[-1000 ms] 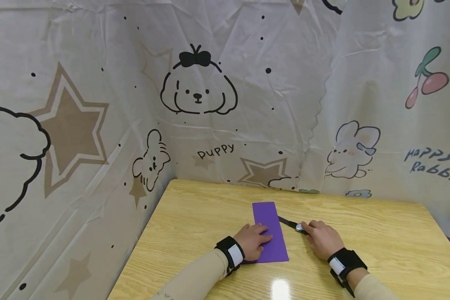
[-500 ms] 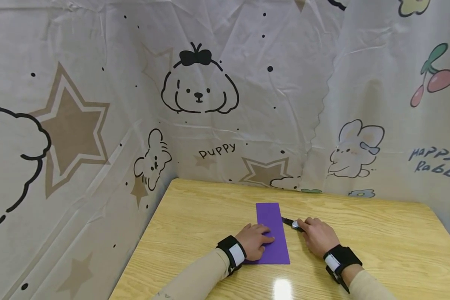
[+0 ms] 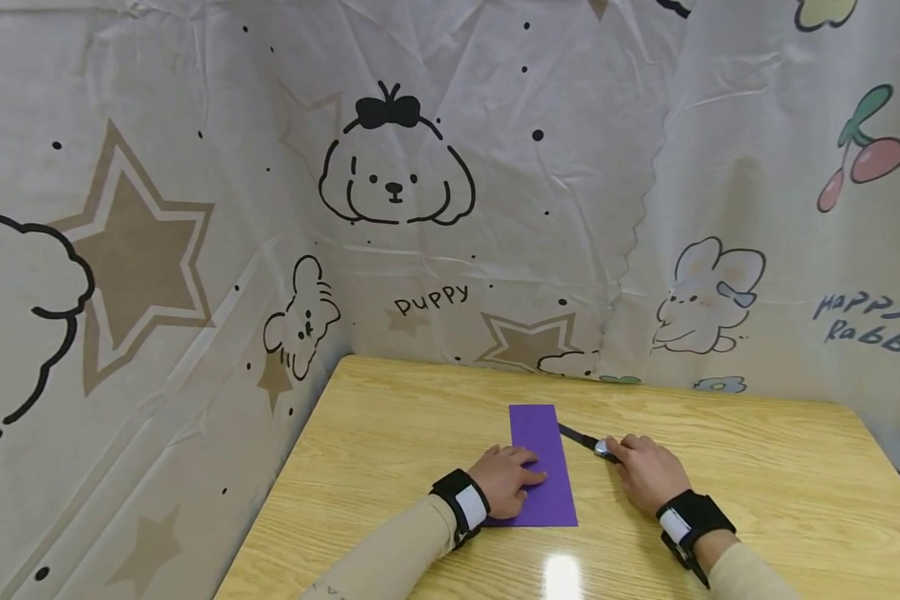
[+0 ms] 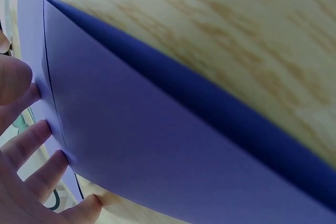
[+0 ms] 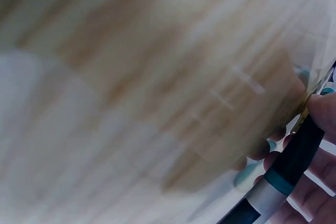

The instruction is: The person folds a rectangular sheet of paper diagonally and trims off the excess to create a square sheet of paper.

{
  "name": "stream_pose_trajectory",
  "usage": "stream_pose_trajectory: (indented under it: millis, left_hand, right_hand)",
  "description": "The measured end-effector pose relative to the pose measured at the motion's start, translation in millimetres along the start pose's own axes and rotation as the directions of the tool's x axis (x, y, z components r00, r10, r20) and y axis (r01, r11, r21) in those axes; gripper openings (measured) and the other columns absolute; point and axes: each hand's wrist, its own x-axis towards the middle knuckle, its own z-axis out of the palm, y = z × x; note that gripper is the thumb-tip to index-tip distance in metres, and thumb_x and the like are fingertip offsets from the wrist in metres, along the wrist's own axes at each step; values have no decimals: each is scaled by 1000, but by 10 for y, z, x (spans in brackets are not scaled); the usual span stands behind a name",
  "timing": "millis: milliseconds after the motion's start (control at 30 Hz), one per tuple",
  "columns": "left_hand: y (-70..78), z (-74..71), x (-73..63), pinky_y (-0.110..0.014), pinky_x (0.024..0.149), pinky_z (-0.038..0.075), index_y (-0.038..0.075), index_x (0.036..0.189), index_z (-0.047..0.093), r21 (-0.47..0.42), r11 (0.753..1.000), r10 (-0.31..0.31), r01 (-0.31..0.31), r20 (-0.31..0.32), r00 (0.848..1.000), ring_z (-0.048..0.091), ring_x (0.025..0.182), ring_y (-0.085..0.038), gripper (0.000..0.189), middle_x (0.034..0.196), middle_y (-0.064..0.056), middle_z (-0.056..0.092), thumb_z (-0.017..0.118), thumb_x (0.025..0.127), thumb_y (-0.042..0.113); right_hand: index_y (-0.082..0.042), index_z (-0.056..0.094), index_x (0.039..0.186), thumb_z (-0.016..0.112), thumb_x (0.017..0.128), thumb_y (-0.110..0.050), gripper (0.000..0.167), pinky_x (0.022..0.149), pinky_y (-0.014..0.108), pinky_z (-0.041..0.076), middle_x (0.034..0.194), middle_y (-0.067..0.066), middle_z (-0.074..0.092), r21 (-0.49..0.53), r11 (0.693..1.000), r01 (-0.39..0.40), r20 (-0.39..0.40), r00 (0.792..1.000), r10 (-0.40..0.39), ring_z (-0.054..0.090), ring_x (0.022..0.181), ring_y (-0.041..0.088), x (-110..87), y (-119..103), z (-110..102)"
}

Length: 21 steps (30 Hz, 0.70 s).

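Observation:
A folded sheet of purple paper [image 3: 543, 454] lies on the table. My left hand [image 3: 504, 482] rests on it with the fingers spread, pressing the paper at its left side. In the left wrist view, the fingertips touch the purple paper [image 4: 131, 108] near a dark line, and two layers stand apart along one edge. My right hand [image 3: 651, 475] grips a knife [image 3: 585, 442] whose dark blade points left to the paper's right edge; the tip is hidden there. The right wrist view shows the knife's dark handle [image 5: 294, 156] with teal and silver bands between the fingers.
The pale wood table [image 3: 390, 417] runs back to a cloth wall [image 3: 570, 208] printed with cartoon animals and stars. A light glare shows on the tabletop near the front. Black straps circle both wrists.
My right hand moved the knife left, further into the paper's right edge, then drew it back to the right. My left hand stays pressed on the paper.

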Motion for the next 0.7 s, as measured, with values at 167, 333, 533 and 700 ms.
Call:
stream_pose_trajectory:
  millis: [167,333,533,700]
  left_hand:
    - [-15,23,6,-42,107,37,39,137,55,10,1000,13,-13,-16,1000,42,133,-15,46,143,8,47,55,94,22]
    - [-17,18,10,-41,105,39,40,135,56,22,1000,23,-22,-24,999,44,131,-14,45,142,9,48,54,94,22]
    - [8,-40,12,-40,105,39,40,135,56,32,999,14,-14,-3,1000,45,130,-15,44,142,9,48,55,95,24]
    - [11,-54,4,-39,105,39,39,136,56,42,999,9,-9,8,1000,46,129,-15,43,142,9,48,53,96,25]
  right_hand:
    - [-6,70,117,78,76,-7,41,59,39,51,90,10,64,3,1000,27,-47,999,-27,59,74,27,87,-41,101]
    - [-6,70,118,77,78,-7,41,58,39,51,90,10,63,15,1000,27,-49,998,-26,59,74,27,201,-116,154]
    - [-6,69,119,76,80,-10,40,58,40,51,90,11,63,13,1000,15,-35,999,-15,59,74,28,265,-132,177]
    - [-6,70,118,76,79,-10,40,57,40,51,90,11,63,-7,1000,-13,-37,999,13,59,75,28,216,-63,172]
